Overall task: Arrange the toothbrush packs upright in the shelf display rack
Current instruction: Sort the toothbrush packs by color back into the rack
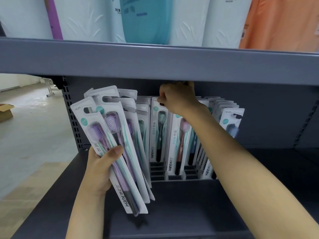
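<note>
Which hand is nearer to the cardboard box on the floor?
Left. The left hand, holding toothbrush packs, is nearer the cardboard box; the right hand is farther right, at the rack.

Shop: stocked gondola shelves [155,61]

Held packs [110,152] in left hand [99,169] are showing "NO.911" up top, "Hane" w/ Chinese chars running along the bottom edge, and "炫彩" mid-card. Rack packs [174,144] are showing same "Hane" and "炫彩"; far-right pack [231,121] is reading "NO.911". Bags [145,18] on upper shelf are carrying print too blurred to read.
</note>
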The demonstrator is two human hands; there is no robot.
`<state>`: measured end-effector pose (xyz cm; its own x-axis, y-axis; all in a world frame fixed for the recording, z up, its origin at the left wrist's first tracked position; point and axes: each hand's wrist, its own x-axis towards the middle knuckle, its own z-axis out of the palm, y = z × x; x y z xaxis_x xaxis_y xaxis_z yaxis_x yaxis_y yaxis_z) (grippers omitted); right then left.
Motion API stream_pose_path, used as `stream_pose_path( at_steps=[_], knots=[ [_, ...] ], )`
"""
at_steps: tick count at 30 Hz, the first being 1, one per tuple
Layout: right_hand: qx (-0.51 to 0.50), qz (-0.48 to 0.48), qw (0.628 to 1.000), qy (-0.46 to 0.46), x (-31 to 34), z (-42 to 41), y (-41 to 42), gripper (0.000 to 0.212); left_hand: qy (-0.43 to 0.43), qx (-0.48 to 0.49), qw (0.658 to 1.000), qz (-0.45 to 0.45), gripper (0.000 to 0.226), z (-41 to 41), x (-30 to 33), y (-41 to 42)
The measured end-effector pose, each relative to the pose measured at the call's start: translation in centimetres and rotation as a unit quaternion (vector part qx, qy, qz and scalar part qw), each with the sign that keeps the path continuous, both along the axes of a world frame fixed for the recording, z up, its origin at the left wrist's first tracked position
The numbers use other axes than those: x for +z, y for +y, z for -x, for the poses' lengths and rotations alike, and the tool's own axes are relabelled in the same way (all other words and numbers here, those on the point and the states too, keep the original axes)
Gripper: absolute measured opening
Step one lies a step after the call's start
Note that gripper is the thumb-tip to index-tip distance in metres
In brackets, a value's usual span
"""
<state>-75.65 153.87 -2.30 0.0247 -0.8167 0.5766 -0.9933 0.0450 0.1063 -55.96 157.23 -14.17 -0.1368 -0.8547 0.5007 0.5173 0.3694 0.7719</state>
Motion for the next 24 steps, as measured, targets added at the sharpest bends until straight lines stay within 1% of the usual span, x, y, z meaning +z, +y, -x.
stream_pose_path(
  at_steps=[3,5,9,11,13,16,19,24],
  knots=[
    [0.023,-0.031,0.999,-0.024,0.6,0.2,0.1,0.019,-0.006,-0.001,1.0,0.004,0.038,-0.1,0.1,0.0],
    [0.038,-0.048,0.998,-0.017,0.9,0.2,0.2,0.016,-0.006,0.002,1.0,-0.001,0.035,-0.1,0.1,0.0],
    [0.045,-0.036,0.998,0.003,1.0,0.1,-0.3,0.012,-0.007,0.009,1.0,-0.009,0.033,0.1,0.1,0.2],
    [0.032,-0.021,0.998,0.044,0.9,-0.2,-0.6,0.011,-0.008,0.01,1.0,-0.011,0.037,0.2,0.1,0.3],
    [0.012,0.001,0.996,0.089,0.8,-0.7,-0.6,0.014,-0.009,0.011,1.0,-0.012,0.044,0.3,0.2,0.4],
    [-0.019,0.019,0.991,0.129,0.6,-1.3,-0.5,0.015,-0.009,0.009,1.0,-0.007,0.042,0.3,0.4,0.5],
    [-0.037,0.013,0.989,0.141,0.6,-1.7,-0.2,0.013,-0.011,0.005,1.0,-0.001,0.034,0.1,0.4,0.4],
    [-0.054,0.02,0.988,0.144,0.4,-2.2,0.0,0.018,0.0,-0.006,1.0,0.005,0.036,-0.2,0.5,0.3]
  ],
)
